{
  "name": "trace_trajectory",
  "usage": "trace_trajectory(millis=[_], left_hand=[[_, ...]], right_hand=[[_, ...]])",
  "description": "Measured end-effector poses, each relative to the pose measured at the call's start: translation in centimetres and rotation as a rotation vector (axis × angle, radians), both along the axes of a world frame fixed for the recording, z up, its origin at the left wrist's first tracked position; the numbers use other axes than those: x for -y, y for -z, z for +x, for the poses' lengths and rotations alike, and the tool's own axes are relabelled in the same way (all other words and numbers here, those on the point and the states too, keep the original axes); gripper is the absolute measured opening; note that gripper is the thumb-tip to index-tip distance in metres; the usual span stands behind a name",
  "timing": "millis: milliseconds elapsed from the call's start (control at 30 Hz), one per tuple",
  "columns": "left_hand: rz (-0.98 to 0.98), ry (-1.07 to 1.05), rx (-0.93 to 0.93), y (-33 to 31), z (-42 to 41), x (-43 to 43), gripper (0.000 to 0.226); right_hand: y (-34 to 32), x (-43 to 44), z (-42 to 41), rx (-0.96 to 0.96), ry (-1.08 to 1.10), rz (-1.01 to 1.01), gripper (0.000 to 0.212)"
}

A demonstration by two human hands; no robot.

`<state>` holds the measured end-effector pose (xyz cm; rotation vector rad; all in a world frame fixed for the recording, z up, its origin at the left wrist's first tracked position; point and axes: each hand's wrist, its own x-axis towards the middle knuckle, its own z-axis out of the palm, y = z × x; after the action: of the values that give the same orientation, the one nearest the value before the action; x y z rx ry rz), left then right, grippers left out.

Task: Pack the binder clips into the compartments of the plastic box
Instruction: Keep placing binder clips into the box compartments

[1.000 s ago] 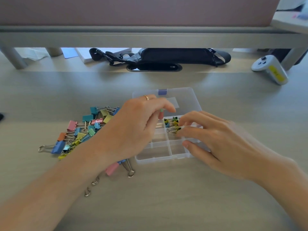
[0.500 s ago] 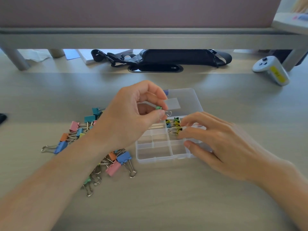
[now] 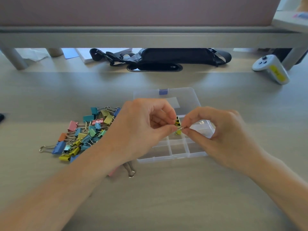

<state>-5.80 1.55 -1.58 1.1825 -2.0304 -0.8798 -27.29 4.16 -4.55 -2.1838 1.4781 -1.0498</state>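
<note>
The clear plastic box (image 3: 179, 150) lies open on the desk, its lid (image 3: 183, 97) folded back with a blue latch. Above its middle compartments, my left hand (image 3: 141, 129) and my right hand (image 3: 216, 130) meet fingertip to fingertip. Between them they pinch a small binder clip (image 3: 179, 129) by its wire handles. A few small yellow and dark clips (image 3: 177, 121) sit in the compartment just beyond. To the left of the box spreads a pile of coloured binder clips (image 3: 83, 135), partly covered by my left forearm.
A silver clip handle (image 3: 130, 170) and a bit of pink stick out from under my left wrist. A raised shelf (image 3: 150, 37) spans the back, with a black bag (image 3: 166, 57) beneath it. A white controller (image 3: 271, 69) lies at the far right.
My left hand brought its small clip over the box. My right hand lifted off the box and now pinches the clip's other side.
</note>
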Motion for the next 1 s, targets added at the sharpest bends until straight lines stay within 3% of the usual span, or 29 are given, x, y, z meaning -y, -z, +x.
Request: trace_trajectory(millis=[367,533,733,1000], left_hand=[[-0.198,0.061,0.232,0.0,0.1,0.0,0.015],[-0.294,0.019,0.291,0.2,-0.4,-0.1,0.015],[-0.282,-0.026,0.3,0.4,-0.4,-0.1,0.017],[-0.32,-0.005,0.304,0.3,0.3,-0.1,0.017]], right_hand=[[0.4,-0.1,-0.4,-0.056,-0.031,-0.087,0.023],[0.7,-0.3,-0.2,-0.142,-0.143,-0.079,0.006],[1.1,-0.3,-0.1,-0.248,-0.167,-0.031,0.025],[1.1,-0.1,-0.3,-0.245,-0.178,-0.032,0.024]])
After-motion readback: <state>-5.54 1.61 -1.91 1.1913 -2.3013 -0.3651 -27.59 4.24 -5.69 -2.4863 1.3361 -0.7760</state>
